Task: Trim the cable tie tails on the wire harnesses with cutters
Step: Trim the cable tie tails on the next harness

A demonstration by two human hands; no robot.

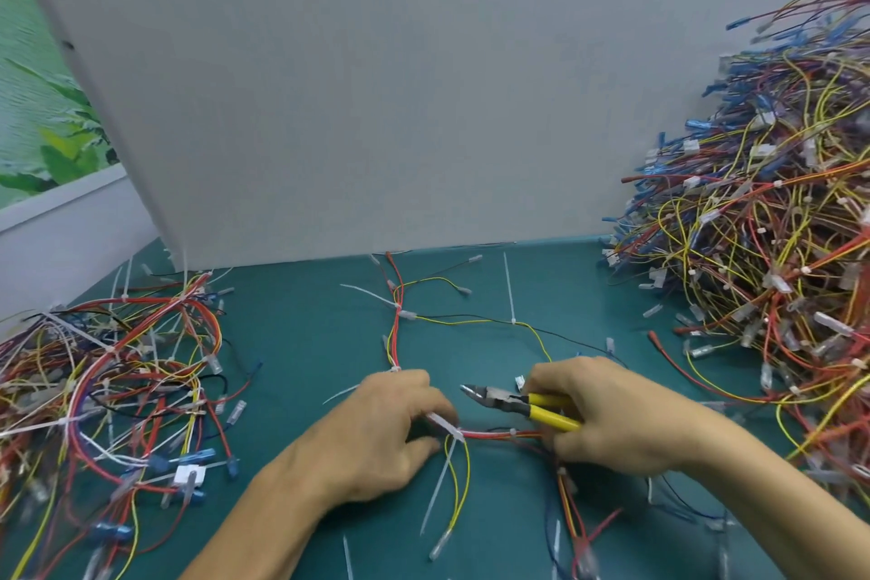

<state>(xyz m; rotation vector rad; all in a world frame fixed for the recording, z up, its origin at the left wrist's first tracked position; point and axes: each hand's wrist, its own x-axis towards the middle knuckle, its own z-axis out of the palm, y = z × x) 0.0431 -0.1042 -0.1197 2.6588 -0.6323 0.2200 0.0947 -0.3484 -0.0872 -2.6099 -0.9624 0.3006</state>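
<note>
Two harness heaps lay on teal table (pixel 306 334): big pile (pixel 762 212) far right, smaller pile (pixel 108 391) left. Near ctr, L hand (pixel 381 433) pinched harness (pixel 499 433) at its tie, tail (pixel 435 490) hanging; R hand (pixel 607 419) curled fingers round yellow cutters (pixel 518 403).

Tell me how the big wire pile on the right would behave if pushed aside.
The wire pile would probably drag as one tangled mass, since its loops interlock. Heaped high, its top may slump. Protruding connectors would likely snag and trail behind.
</note>
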